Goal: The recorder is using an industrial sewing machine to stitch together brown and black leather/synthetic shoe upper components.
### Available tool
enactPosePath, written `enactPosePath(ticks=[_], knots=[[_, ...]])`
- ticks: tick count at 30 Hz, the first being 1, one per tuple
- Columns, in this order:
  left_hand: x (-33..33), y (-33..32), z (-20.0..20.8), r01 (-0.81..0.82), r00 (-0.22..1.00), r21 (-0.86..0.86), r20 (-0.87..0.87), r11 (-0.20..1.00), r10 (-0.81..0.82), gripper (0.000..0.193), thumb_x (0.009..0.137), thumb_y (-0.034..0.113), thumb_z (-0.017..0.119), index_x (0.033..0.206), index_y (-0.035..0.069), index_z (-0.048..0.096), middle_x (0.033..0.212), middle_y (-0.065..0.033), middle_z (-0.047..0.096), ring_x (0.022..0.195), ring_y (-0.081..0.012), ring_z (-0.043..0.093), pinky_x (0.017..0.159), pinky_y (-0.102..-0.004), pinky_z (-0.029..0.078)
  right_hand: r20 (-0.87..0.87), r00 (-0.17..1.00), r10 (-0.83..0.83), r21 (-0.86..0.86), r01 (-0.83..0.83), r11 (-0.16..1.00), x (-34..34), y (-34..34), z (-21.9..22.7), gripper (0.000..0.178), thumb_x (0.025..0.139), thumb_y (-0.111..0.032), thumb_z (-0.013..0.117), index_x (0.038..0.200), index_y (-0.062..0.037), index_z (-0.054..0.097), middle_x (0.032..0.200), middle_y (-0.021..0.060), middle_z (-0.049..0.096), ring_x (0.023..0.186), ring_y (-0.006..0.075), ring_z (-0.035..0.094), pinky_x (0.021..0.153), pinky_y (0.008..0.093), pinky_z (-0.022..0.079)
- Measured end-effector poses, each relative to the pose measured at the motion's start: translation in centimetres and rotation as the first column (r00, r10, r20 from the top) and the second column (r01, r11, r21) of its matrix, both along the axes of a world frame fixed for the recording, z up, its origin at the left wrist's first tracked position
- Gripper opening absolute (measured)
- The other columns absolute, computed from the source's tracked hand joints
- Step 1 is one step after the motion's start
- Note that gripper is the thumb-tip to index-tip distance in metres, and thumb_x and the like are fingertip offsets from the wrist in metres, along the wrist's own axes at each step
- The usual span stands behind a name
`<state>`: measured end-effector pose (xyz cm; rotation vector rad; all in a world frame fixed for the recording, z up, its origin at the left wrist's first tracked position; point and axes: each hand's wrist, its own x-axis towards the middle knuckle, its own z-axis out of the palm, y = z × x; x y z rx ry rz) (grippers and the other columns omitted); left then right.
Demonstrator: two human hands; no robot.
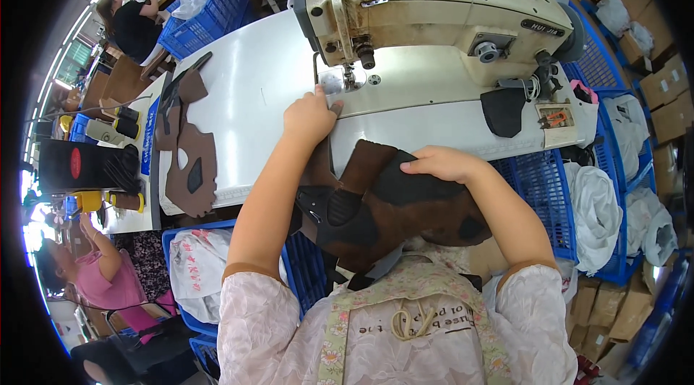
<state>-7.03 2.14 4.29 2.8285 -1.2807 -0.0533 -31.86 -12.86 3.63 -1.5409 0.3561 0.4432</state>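
Note:
A brown and black stitched piece (pixel 426 215), suede-like in look, hangs over the table's front edge and across my lap. My right hand (pixel 447 164) grips its upper edge, thumb on top and fingers mostly hidden. A narrow brown part of it runs up to my left hand (pixel 311 117), which is closed on its end just in front of the needle plate (pixel 334 81). My left fingertips lie close to the presser foot (pixel 352 80) of the cream sewing machine (pixel 426 13); what lies under them is hidden.
More brown and black pieces (pixel 191 172) lie on the white table (pixel 242 96) at left, near thread cones (pixel 126 128). A black piece (pixel 502 112) rests at right. Blue crates (pixel 538 193) with white bags stand around. Two people (pixel 108 269) sit at left.

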Motion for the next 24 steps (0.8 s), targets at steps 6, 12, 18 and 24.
enactPosePath(ticks=[6, 12, 18, 24], knots=[[0.0, 1.7, 0.9, -0.064, 0.995, -0.160, -0.080, 0.985, 0.052, 0.052, 0.095, 0.043, 0.052, 0.129, 0.004, 0.058, 0.100, -0.0175, 0.067, 0.093, -0.0363, 0.066, 0.078, -0.0453, 0.053, -0.015, 1.000, 0.012, 0.032, -0.012, 0.999, 0.7, -0.2, 0.2, 0.040, 0.096, -0.033, 0.062, 0.112, 0.0029, 0.068, 0.104, 0.0063, 0.070, 0.093, 0.0131, 0.062, 0.084, 0.0272, 0.048], [-2.9, 1.7, 1.2, 0.133, 0.963, -0.451, -0.153, 0.883, -0.223, 0.037, 0.094, 0.030, 0.057, 0.112, -0.001, 0.067, 0.113, -0.0167, 0.067, 0.106, -0.0359, 0.062, 0.089, -0.0451, 0.050, -0.126, 0.991, -0.036, 0.007, 0.037, 0.999, -1.0, -3.0, 2.2, 0.037, 0.096, -0.030, 0.063, 0.112, 0.0031, 0.068, 0.103, 0.0063, 0.071, 0.088, 0.0129, 0.065, 0.081, 0.0262, 0.051], [-5.0, 1.9, -1.0, 0.210, 0.929, -0.638, -0.106, 0.741, -0.355, 0.039, 0.093, 0.025, 0.059, 0.118, -0.005, 0.063, 0.125, -0.0216, 0.062, 0.121, -0.0394, 0.054, 0.102, -0.0440, 0.044, -0.203, 0.977, -0.065, -0.025, 0.061, 0.998, -1.7, -4.2, 3.0, 0.040, 0.095, -0.033, 0.064, 0.113, 0.0027, 0.068, 0.105, 0.0062, 0.070, 0.092, 0.0138, 0.063, 0.084, 0.0262, 0.048], [-6.1, 2.4, -1.2, 0.189, 0.951, -0.542, -0.106, 0.819, -0.290, 0.040, 0.095, 0.027, 0.058, 0.123, -0.002, 0.062, 0.130, -0.0187, 0.060, 0.126, -0.0361, 0.051, 0.104, -0.0433, 0.042, -0.161, 0.985, 0.055, -0.361, -0.111, 0.926, -1.8, -4.4, 3.9, 0.037, 0.094, -0.032, 0.063, 0.110, 0.0001, 0.069, 0.106, 0.0106, 0.071, 0.093, 0.0190, 0.066, 0.084, 0.0314, 0.050]])
